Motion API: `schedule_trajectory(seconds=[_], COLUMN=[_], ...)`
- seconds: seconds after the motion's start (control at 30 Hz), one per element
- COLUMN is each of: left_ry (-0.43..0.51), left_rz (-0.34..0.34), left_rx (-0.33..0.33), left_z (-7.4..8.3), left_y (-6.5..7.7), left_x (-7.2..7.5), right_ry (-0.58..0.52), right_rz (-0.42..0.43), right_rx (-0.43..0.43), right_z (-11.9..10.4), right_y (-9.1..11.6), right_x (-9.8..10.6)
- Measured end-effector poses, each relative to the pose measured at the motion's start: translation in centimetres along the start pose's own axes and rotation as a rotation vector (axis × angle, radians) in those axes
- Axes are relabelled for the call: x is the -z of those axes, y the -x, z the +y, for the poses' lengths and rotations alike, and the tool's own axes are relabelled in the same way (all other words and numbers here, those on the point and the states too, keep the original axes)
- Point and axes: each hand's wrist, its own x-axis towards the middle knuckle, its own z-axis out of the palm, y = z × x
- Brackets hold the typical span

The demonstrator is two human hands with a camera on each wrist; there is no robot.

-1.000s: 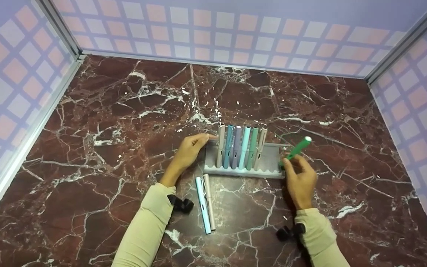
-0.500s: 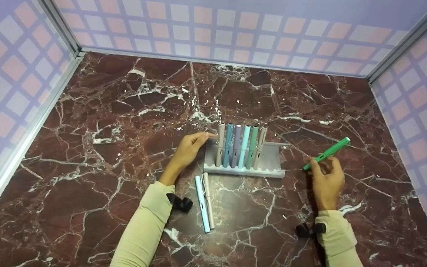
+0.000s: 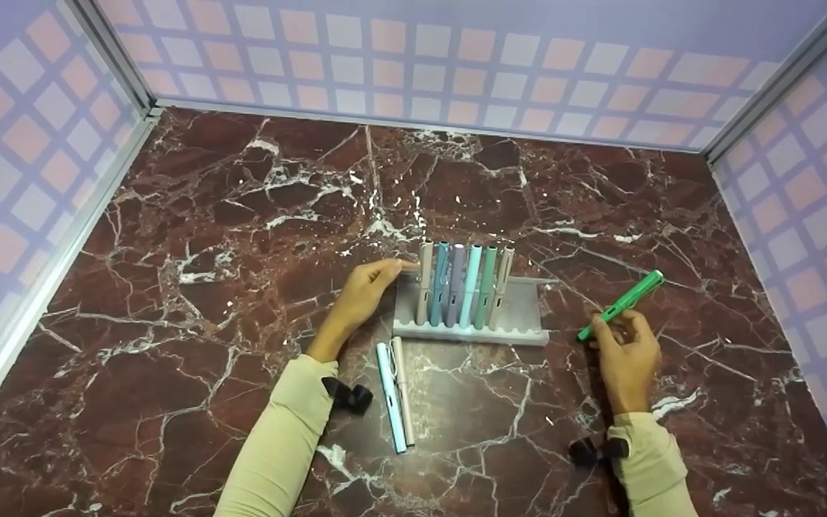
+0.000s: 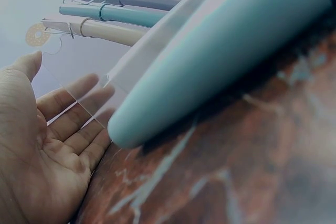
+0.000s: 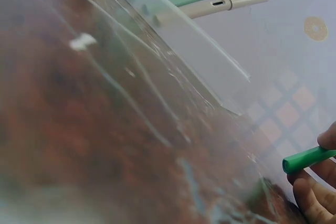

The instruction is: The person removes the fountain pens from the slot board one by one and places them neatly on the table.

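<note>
My left hand [image 3: 369,286] reaches to the left end of a clear acrylic pen stand [image 3: 521,305]. In the left wrist view its fingers [image 4: 79,114] lie fairly straight and overlap the stand's clear edge, the thumb apart from them. Several capped pens lean side by side in the stand, from a beige pen [image 3: 424,287] at the left through blue, purple, light blue and green to a brown one [image 3: 502,287]. To the right of the stand, my right hand [image 3: 627,359] pinches a bright green pen [image 3: 625,301] near its lower end, holding it slanted.
A light blue pen [image 3: 390,398] and a beige pen [image 3: 403,391] lie side by side in front of the stand, on the dark red marbled tabletop [image 3: 241,402]. Checked panels [image 3: 413,64] enclose the back and both sides.
My right hand has moved rightward from the stand's right end with the green pen, then slightly back to the left. The left hand has stayed at the stand.
</note>
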Motion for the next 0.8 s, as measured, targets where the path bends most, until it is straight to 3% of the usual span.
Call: schedule_trajectory(seconds=[0.23,0.47,0.8], left_ry=[0.0,0.003,0.002], left_rz=[0.002,-0.001,-0.005], left_rx=[-0.001,-0.021,0.005], left_z=[0.1,0.1,0.1], left_y=[0.0,-0.1,0.0], left_x=[-0.1,0.0,-0.1], right_ry=[-0.005,0.038,0.071], right_rz=[-0.034,-0.073,-0.086], right_rx=[-0.029,-0.003,-0.007], right_z=[-0.3,-0.8,-1.0], right_y=[1.5,2.9,3.3], right_x=[0.5,0.9,1.0])
